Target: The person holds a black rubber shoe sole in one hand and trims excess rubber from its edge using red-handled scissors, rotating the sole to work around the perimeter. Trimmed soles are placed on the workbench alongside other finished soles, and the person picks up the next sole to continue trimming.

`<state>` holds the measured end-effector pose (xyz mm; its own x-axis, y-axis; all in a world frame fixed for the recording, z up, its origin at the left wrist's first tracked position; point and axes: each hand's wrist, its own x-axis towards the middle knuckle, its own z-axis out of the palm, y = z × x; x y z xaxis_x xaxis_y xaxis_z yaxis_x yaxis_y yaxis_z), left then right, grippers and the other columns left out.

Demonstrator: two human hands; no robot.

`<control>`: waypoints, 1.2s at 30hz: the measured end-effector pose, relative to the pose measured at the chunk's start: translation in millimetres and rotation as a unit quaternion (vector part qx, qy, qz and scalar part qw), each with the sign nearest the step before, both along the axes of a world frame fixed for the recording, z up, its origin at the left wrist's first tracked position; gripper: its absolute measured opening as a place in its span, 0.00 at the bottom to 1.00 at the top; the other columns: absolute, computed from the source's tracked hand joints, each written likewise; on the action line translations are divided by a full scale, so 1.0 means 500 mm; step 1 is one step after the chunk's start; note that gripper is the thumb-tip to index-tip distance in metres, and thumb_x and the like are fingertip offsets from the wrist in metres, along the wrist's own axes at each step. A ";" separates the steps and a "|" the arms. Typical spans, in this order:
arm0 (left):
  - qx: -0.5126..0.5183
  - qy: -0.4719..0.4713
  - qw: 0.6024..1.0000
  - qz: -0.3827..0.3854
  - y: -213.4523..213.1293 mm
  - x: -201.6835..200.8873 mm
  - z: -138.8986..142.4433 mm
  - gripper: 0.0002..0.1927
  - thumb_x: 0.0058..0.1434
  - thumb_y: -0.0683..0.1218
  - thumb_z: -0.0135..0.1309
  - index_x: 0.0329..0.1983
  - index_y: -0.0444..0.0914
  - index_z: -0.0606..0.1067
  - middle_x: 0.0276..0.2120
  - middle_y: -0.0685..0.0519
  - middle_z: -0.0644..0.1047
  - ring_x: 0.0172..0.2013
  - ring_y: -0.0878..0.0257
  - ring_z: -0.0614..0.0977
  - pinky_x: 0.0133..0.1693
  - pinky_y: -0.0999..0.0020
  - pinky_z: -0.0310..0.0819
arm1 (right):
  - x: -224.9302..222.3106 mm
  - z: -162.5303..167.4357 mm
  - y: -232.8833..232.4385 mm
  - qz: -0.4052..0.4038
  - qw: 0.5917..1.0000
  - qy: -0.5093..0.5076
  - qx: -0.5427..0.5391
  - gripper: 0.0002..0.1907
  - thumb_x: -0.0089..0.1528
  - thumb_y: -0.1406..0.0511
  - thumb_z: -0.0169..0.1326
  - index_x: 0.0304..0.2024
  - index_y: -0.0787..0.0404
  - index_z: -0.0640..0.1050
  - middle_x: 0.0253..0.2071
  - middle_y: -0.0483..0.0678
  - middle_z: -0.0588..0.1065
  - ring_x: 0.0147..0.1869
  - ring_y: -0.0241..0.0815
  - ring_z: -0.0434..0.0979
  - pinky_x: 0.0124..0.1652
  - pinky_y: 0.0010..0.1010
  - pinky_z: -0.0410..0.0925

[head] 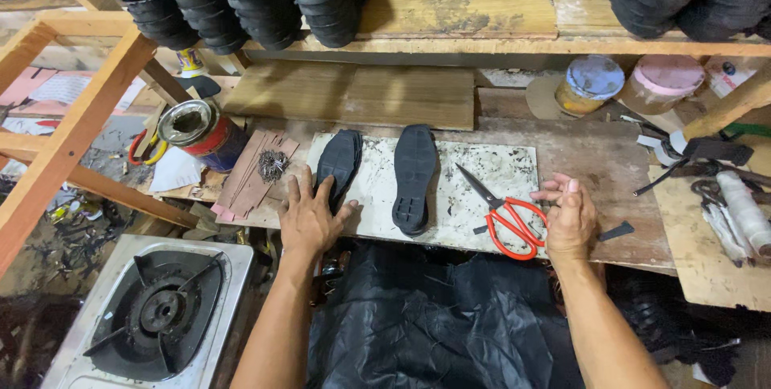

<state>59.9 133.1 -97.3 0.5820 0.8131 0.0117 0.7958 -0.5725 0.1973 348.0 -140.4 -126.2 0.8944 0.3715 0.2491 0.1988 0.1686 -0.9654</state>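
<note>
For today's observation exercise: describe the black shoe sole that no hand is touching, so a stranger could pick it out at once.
Start at the stained white board on the wooden workbench. Two black soles lie on it. The one meant is the right-hand sole, lying free between the left hand and the red-handled scissors; its grooved tread faces up, while the other sole sits under the left hand's fingertips.

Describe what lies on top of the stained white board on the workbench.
On the white board lie two black shoe soles, red-handled scissors and the left hand, which covers one sole's lower end.
</note>
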 end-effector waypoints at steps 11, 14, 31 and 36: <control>-0.007 -0.005 1.000 0.003 -0.001 0.000 0.007 0.42 0.56 0.73 0.52 0.70 0.51 0.65 0.75 0.45 0.49 0.73 0.41 0.49 0.66 0.36 0.48 | 0.000 0.001 -0.002 0.016 1.000 0.020 0.012 0.31 0.73 0.48 0.40 0.58 0.72 0.70 0.48 0.56 0.74 0.41 0.40 0.79 0.23 0.20 0.59; -0.009 -0.005 1.000 0.006 -0.004 0.001 0.010 0.42 0.56 0.72 0.52 0.70 0.51 0.65 0.76 0.45 0.49 0.73 0.41 0.50 0.66 0.37 0.49 | -0.001 0.001 -0.002 0.014 1.000 0.017 0.009 0.31 0.73 0.49 0.40 0.58 0.72 0.70 0.48 0.56 0.74 0.41 0.41 0.80 0.23 0.20 0.60; -0.003 -0.001 1.000 0.005 -0.005 -0.001 0.010 0.42 0.55 0.71 0.55 0.70 0.51 0.65 0.75 0.45 0.51 0.73 0.41 0.51 0.65 0.38 0.53 | 0.000 -0.001 0.003 0.013 0.998 0.028 0.048 0.32 0.72 0.48 0.41 0.58 0.73 0.69 0.48 0.57 0.73 0.46 0.46 0.80 0.30 0.28 0.73; -0.011 0.012 1.000 0.006 -0.007 0.001 0.014 0.42 0.55 0.71 0.55 0.70 0.51 0.65 0.75 0.45 0.50 0.73 0.42 0.50 0.65 0.39 0.52 | -0.001 -0.001 -0.002 -0.008 1.000 0.006 0.002 0.32 0.72 0.49 0.39 0.57 0.73 0.71 0.48 0.57 0.75 0.45 0.46 0.82 0.25 0.24 0.65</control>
<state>60.1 129.7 -90.4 0.5729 0.8194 -0.0207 0.8068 -0.5592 0.1906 347.4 -141.3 -126.9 0.9033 0.3562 0.2389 0.1892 0.1690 -0.9673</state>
